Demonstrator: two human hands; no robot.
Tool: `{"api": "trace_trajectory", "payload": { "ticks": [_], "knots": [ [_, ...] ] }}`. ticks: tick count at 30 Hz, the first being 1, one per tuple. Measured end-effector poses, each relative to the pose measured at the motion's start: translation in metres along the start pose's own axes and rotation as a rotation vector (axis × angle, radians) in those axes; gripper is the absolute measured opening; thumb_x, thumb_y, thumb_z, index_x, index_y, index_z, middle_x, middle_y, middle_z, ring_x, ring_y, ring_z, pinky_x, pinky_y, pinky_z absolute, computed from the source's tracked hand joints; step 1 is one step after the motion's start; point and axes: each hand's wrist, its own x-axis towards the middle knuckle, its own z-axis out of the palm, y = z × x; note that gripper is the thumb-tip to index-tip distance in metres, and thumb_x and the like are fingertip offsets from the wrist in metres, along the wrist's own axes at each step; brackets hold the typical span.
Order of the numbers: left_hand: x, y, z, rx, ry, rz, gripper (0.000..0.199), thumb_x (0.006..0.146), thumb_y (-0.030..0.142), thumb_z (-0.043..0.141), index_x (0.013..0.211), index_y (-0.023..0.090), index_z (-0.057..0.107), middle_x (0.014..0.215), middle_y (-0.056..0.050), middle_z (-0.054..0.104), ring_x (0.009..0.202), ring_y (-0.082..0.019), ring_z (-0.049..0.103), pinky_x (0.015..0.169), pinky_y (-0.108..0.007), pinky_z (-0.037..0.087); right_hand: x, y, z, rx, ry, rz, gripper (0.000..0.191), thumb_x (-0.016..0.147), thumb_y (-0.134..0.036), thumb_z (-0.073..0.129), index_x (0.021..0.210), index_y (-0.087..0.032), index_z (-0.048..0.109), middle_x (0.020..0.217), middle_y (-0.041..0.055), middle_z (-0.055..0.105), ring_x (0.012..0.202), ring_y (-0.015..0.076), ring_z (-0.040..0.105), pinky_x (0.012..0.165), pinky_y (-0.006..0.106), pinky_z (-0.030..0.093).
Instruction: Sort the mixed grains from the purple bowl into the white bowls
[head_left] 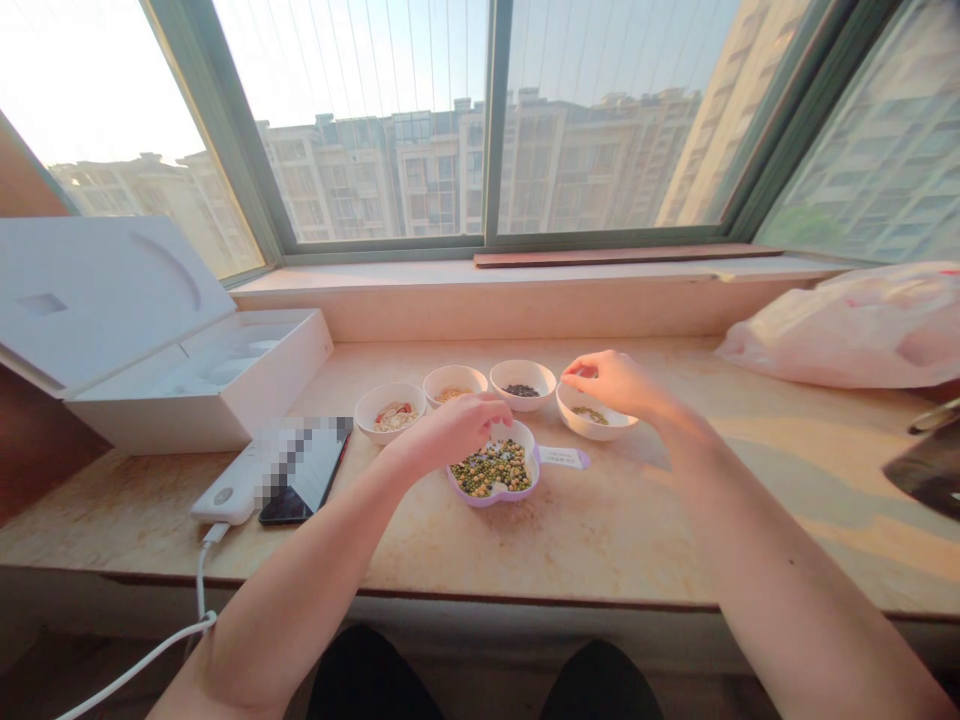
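Observation:
A purple-rimmed dish (495,497) with a handle holds mixed green, tan and dark beans. My left hand (474,428) reaches over its far left rim, fingers curled down and closed; anything between the fingertips is hidden. My right hand (609,380) is at the rightmost white bowl (598,430), over its far rim, with fingers and thumb pinched together. What they pinch, if anything, is too small to name. That bowl has a few greenish beans at the bottom. Beside it stands a white bowl (523,402) of black beans.
Further left are a white bowl (442,376) of tan beans and another white bowl (367,415) with pale and red pieces. An open white box (277,350), white power bank (229,490) and black phone (289,507) lie left. A plastic bag (847,330) rests right, below the window.

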Motion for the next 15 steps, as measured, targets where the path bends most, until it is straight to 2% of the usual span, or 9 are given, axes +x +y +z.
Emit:
{"api": "trace_trajectory", "payload": {
  "ticks": [2,5,7,9,11,15],
  "knots": [
    [0.002,0.002,-0.001,-0.035,0.140,0.021,0.037,0.088,-0.002,0.048,0.103,0.022,0.072,0.100,-0.003,0.072,0.092,-0.015,0.068,0.084,-0.028,0.053,-0.004,-0.012,0.007,0.192,-0.039,-0.035,0.028,0.083,-0.045,0.070,0.089,-0.020,0.080,0.083,0.0068,0.076,0.070,0.0190,0.063,0.061,0.030,0.044],
    [0.005,0.003,-0.002,-0.069,0.326,0.049,0.034,0.089,-0.002,0.053,0.105,0.022,0.071,0.101,-0.002,0.071,0.092,-0.014,0.067,0.086,-0.028,0.053,-0.014,-0.030,0.022,0.479,-0.269,-0.108,0.038,0.084,-0.053,0.071,0.102,-0.020,0.079,0.073,0.0023,0.069,0.058,0.0137,0.051,0.055,0.028,0.039],
    [0.005,0.004,-0.002,-0.106,0.412,0.052,0.031,0.089,-0.001,0.056,0.105,0.021,0.070,0.101,-0.002,0.070,0.090,-0.012,0.067,0.085,-0.027,0.054,-0.021,-0.041,0.032,0.610,-0.441,-0.152,0.038,0.084,-0.056,0.073,0.098,-0.020,0.077,0.066,-0.0006,0.062,0.056,0.0123,0.048,0.054,0.027,0.037],
    [0.005,0.004,-0.001,-0.149,0.458,0.065,0.028,0.089,0.000,0.059,0.104,0.020,0.071,0.101,-0.002,0.070,0.089,-0.011,0.067,0.084,-0.026,0.054,-0.026,-0.049,0.043,0.699,-0.543,-0.164,0.041,0.084,-0.059,0.074,0.092,-0.019,0.076,0.064,-0.0009,0.059,0.056,0.0118,0.047,0.053,0.027,0.036],
    [0.005,0.004,-0.001,-0.170,0.476,0.078,0.026,0.089,0.001,0.062,0.104,0.020,0.071,0.100,-0.002,0.070,0.088,-0.011,0.068,0.083,-0.025,0.055,-0.028,-0.054,0.053,0.783,-0.572,-0.139,0.045,0.082,-0.063,0.074,0.087,-0.019,0.074,0.066,-0.0005,0.059,0.056,0.0109,0.046,0.052,0.026,0.034],
    [0.006,0.002,0.000,-0.131,0.444,0.070,0.026,0.091,0.002,0.061,0.107,0.020,0.071,0.096,-0.002,0.070,0.087,-0.012,0.068,0.083,-0.025,0.055,-0.028,-0.056,0.068,0.893,-0.529,-0.099,0.049,0.077,-0.067,0.077,0.076,-0.019,0.068,0.067,-0.0003,0.057,0.057,0.0104,0.044,0.052,0.027,0.031]
  ]
}}
